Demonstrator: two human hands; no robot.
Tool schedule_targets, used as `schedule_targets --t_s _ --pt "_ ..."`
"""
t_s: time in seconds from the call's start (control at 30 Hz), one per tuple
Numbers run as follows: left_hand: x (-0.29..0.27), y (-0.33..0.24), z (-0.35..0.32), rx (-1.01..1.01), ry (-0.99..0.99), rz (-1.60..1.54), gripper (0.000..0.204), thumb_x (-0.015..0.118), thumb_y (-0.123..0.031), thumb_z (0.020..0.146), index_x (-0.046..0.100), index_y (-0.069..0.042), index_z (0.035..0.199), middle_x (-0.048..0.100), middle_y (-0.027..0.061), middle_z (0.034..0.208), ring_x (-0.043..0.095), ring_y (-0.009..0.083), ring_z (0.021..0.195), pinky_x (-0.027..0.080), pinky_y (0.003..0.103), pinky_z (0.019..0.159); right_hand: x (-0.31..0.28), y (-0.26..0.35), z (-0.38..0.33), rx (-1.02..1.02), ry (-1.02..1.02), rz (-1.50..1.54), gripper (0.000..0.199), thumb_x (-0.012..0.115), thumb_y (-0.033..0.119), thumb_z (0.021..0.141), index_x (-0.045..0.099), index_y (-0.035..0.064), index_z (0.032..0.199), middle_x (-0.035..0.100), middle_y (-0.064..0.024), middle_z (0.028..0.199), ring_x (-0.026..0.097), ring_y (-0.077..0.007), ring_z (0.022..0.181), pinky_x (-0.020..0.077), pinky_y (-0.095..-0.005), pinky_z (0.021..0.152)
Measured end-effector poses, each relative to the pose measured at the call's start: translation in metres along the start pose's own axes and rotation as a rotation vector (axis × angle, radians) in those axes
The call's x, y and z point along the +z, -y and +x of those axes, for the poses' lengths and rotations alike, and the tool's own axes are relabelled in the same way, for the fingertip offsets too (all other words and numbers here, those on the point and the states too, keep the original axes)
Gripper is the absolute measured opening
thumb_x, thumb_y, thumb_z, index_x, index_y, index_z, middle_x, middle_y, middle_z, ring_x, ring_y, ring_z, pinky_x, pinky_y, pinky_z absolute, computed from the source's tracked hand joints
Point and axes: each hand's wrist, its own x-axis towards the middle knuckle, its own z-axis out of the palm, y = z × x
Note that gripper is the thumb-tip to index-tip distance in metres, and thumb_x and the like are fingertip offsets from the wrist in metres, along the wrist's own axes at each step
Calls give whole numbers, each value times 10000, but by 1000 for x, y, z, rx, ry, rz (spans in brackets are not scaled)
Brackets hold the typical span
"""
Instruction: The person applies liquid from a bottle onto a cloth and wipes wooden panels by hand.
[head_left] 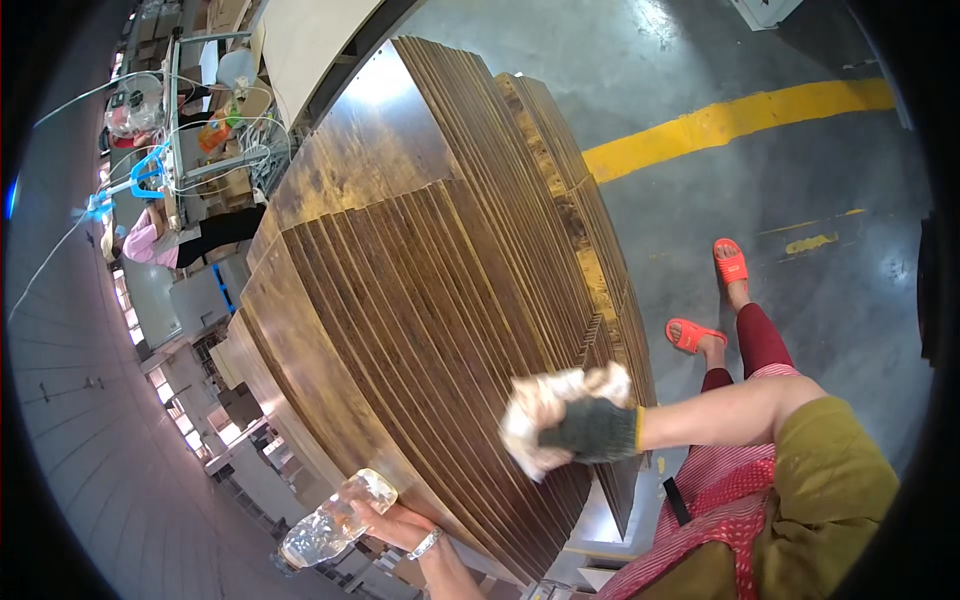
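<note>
A clear plastic bottle (335, 520) lies tilted in my left hand (395, 524), whose fingers wrap around its side; a bracelet circles that wrist. My right hand (590, 430) wears a dark knitted glove and is closed on a crumpled whitish cloth (545, 405), slightly blurred. The cloth is over a stack of brown wooden panels (430, 300), near their body-side edge; whether it touches them I cannot tell. The panels lie overlapping in stepped rows, with glossy stained faces showing at the far end.
A yellow line (730, 125) crosses the grey floor (690, 60) at the right. My feet stand there in red sandals (731, 262). A pale board (315, 45) juts in at the top. Far left, another person in a pink top (150, 240) is beside a metal frame (178, 130).
</note>
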Motion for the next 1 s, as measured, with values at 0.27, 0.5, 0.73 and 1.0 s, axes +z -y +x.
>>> schedule_targets --t_s 0.27,0.5,0.73,1.0 --pt "6 -2 0 16 13 10 562 558 -349 838 328 -45 1251 428 123 1174 451 207 1095 424 343 930 54 132 119 -600 -228 -1717 328 577 241 797 486 -8 991 533 -189 951 557 -292 863 465 -365 772" --pt "-1 2 3 8 -27 38 567 539 -378 839 324 -51 1249 432 125 1176 462 223 1099 428 356 936 -3 14 43 29 -90 -1951 195 526 164 805 570 49 957 583 -99 869 579 -162 761 457 -296 651" --pt "-9 4 2 7 -46 59 559 528 -386 844 328 -58 1250 430 132 1186 460 227 1108 416 355 949 25 82 61 -692 314 -2287 192 490 218 871 556 56 951 562 -74 936 549 -149 817 461 -266 677" --pt "-8 5 6 -2 1 76 603 539 -408 823 329 -38 1250 424 137 1192 440 237 1118 381 367 962 -48 37 50 52 -245 -2301 477 554 271 762 406 57 1161 440 -167 1100 473 -278 993 417 -379 818"
